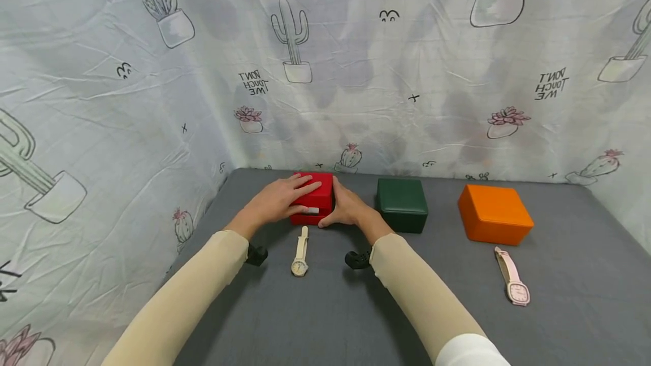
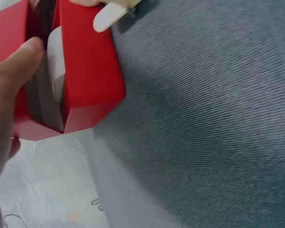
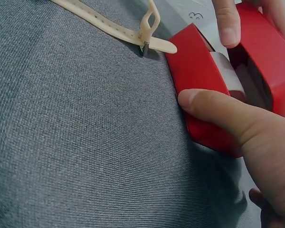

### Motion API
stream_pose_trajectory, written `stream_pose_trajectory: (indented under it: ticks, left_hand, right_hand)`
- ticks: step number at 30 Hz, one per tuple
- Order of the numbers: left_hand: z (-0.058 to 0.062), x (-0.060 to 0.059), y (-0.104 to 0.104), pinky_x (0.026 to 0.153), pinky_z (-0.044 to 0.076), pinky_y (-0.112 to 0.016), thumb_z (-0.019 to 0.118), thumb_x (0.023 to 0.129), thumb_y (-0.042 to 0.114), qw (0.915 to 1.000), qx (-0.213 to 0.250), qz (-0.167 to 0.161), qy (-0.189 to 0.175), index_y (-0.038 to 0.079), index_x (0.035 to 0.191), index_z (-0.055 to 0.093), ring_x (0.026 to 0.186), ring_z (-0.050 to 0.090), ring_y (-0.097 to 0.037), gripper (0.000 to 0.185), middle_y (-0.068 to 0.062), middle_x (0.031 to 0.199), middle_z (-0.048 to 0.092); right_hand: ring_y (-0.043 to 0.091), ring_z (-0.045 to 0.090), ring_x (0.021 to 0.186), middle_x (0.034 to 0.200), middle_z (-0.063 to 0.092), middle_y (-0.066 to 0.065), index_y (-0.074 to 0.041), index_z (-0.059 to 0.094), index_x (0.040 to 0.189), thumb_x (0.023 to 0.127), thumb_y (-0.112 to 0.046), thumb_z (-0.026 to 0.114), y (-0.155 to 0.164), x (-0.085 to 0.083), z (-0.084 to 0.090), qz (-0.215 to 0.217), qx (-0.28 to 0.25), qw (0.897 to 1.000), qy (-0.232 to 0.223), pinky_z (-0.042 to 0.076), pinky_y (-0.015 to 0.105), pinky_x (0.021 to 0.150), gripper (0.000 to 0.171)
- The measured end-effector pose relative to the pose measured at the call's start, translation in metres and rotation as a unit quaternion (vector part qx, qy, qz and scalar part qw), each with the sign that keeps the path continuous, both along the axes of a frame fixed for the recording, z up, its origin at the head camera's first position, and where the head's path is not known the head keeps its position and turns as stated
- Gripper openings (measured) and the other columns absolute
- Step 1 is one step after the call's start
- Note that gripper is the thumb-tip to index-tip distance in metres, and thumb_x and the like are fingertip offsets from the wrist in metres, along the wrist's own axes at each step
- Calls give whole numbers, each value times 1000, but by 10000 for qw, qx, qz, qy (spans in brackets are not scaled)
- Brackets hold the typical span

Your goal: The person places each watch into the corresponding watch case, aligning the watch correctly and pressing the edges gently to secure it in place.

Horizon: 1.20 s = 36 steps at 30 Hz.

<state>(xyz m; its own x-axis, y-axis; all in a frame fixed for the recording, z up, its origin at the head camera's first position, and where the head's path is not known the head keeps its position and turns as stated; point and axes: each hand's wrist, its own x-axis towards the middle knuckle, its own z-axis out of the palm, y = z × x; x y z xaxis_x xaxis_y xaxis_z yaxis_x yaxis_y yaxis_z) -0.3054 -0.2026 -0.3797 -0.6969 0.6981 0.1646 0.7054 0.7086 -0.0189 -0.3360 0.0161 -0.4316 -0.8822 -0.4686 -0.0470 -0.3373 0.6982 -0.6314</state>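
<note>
A red watch box [image 1: 322, 192] stands partly open near the back of the table, its lid raised a little above the base. A pale cushion [image 3: 228, 73] shows in the gap between lid and base. My left hand [image 1: 277, 199] holds the lid, fingers spread over its top and thumb at its front edge. With the thumb on the front of the base, my right hand [image 1: 351, 206] grips the box from its right side; those fingers are largely hidden behind it. Just in front lies a cream watch [image 1: 300, 250], its strap end close to the base.
A dark green box [image 1: 402, 199] stands to the right of the red one, shut. Farther right is an orange box [image 1: 494, 213], also shut, with a pink watch [image 1: 512, 281] in front of it. Behind the grey table [image 1: 305, 321] hangs a cactus-printed cloth [image 1: 356, 49].
</note>
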Motion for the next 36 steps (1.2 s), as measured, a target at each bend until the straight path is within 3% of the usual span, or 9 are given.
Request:
stream_pose_trajectory:
  ticks: [3,9,13,19,23,30,36]
  left_hand:
    - [2,1,3,105,45,-47,72,87,22,9978,174,-219,608,20,146,45,128,52,-29,65,-10,144,51]
    - [11,1,16,104,47,-44,73,85,8,9843,221,-400,1707,20,141,51,124,55,-25,61,-8,140,55]
    - [9,2,20,106,45,-46,78,79,7,9790,97,-219,2022,18,139,54,127,52,-26,65,-9,143,51]
    - [2,2,27,105,44,-48,73,85,16,9724,-17,299,2313,20,141,50,126,47,-30,61,-14,140,47]
    - [1,-1,30,110,39,-50,72,85,20,9759,-207,571,2094,19,146,42,132,42,-30,68,-14,143,43]
    - [5,-2,32,120,17,-56,65,87,49,9877,-406,989,1138,18,156,19,150,17,-33,89,-13,162,17]
    - [7,-9,34,122,4,-55,55,85,66,9882,-553,1193,790,19,157,3,152,4,-32,100,-11,164,3]
  right_hand:
    - [23,50,125,142,45,6,-16,11,152,67,-41,87,0,0,1,33,-59,10000,15,45,43,105,117]
    - [25,50,125,144,43,8,-12,8,154,66,-42,87,1,3,-1,-96,43,9999,5,46,43,104,122]
    - [27,47,129,150,38,9,-10,0,156,67,-44,86,1,5,-2,-102,145,9998,-122,45,45,106,128]
    - [28,47,129,150,36,10,-11,-1,155,68,-43,86,0,4,0,-152,193,9993,-276,45,45,106,127]
    - [29,47,129,150,35,10,-11,0,155,67,-42,87,0,4,0,-173,206,9993,-249,43,45,107,127]
    - [30,40,138,160,21,12,-8,-6,155,68,-43,86,-1,5,-1,-104,238,9988,-420,37,45,113,132]
    - [28,35,141,161,15,10,-10,-9,155,71,-42,84,0,5,3,86,-44,9990,-436,36,46,114,129]
